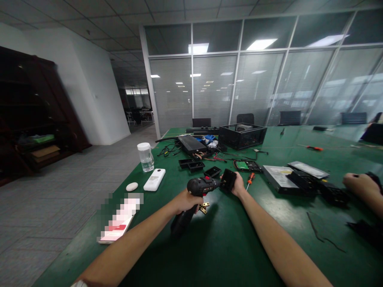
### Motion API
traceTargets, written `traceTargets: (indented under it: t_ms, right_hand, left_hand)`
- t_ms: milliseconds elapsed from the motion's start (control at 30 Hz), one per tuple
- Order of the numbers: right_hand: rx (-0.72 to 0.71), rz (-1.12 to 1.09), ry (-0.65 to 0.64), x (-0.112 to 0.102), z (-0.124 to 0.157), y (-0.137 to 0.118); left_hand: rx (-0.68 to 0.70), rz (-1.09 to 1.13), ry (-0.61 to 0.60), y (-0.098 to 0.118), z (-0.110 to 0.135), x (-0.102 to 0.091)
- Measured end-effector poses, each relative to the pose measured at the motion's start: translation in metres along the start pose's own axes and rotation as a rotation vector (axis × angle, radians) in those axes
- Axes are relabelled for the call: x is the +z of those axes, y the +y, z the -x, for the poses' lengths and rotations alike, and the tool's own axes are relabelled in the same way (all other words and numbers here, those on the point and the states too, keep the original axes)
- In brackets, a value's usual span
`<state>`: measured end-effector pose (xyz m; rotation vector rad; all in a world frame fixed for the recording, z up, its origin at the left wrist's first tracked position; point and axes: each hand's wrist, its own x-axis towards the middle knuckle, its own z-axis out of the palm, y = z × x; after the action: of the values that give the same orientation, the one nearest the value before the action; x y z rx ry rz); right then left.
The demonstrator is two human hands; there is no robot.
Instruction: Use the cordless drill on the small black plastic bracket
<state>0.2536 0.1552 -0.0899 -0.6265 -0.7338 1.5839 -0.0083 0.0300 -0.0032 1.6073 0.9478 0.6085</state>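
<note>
My left hand [186, 200] is wrapped round the handle of a black cordless drill [201, 185], which points to the right. The drill's tip meets or nearly meets a small black box-shaped part [228, 180]; whether they touch I cannot tell. My right hand [238, 185] grips that part from its right side. Several brass-coloured metal pieces [204, 208] lie on the table just beyond the drill handle. A black open frame [212, 172] rests behind the part, and two similar black trays [196, 166] sit farther left. An orange-handled screwdriver [250, 178] lies right of my right hand.
On the green table [167, 255] stand a lidded clear jar [145, 157], a white power bank [154, 179] and a partly blurred phone [122, 219]. A black case [243, 135], cables and a green circuit board [241, 165] lie behind. Another person's hand [360, 185] is at right, near a silver drive [279, 178].
</note>
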Motion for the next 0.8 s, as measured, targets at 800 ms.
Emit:
traceTargets:
  t_ms: [800]
  right_hand:
    - [-0.008, 0.035, 0.115, 0.011, 0.004, 0.000]
  left_hand:
    - [0.001, 0.046, -0.090, -0.006, -0.002, -0.003]
